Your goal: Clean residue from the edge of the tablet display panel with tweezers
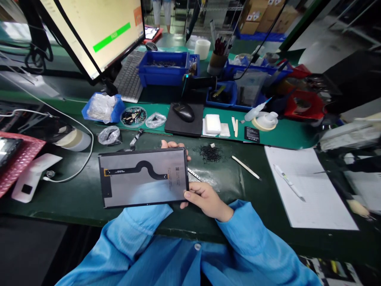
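A tablet display panel (143, 186), with a grey back, black border and curved black flex cable (145, 167), is held tilted over the bench in front of me. Behind it is my left hand (169, 144), mostly hidden, its fingertips showing past the top edge as it supports the panel from below. My right hand (208, 199) grips the panel's lower right corner, thumb on the near face. Just beyond lies a small heap of black bits (210, 153). Partly covered by the panel and my hand is a thin perforated strip (194, 174).
A pale stick (246, 167) and paper sheets (309, 190) with a pen (289, 182) lie to the right. A mouse (183, 112), blue bins (163, 71) and a glue bottle (256, 111) stand along the back. At left are a monitor (101, 31), a white cable (86, 159) and pink bubble wrap (24, 159).
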`<state>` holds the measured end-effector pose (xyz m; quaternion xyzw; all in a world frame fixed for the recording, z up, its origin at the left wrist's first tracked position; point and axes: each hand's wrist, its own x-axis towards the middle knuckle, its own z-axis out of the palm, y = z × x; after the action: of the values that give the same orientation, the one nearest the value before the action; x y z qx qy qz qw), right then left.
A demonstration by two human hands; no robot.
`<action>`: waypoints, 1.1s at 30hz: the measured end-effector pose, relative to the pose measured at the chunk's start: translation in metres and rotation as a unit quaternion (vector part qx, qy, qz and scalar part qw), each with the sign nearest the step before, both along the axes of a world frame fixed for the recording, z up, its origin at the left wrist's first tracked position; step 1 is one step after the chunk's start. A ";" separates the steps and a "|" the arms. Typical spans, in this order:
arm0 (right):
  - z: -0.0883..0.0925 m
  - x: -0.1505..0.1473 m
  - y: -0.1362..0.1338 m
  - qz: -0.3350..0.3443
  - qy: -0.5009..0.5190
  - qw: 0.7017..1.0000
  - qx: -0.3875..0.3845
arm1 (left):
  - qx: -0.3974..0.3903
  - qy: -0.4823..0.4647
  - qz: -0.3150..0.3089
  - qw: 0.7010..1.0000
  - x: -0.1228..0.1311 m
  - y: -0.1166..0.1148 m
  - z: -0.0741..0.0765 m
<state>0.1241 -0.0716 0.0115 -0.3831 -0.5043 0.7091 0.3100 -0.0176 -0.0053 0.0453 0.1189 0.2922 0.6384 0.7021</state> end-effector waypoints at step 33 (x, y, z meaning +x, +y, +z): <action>0.001 0.006 0.005 -0.070 -0.026 0.992 0.104 | 0.097 0.001 -0.148 0.984 0.012 0.010 -0.018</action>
<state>0.1298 -0.0665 0.0124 -0.4012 -0.5554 0.6189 0.3840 -0.0054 0.0045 0.0273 0.2289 0.2086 0.5524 0.7739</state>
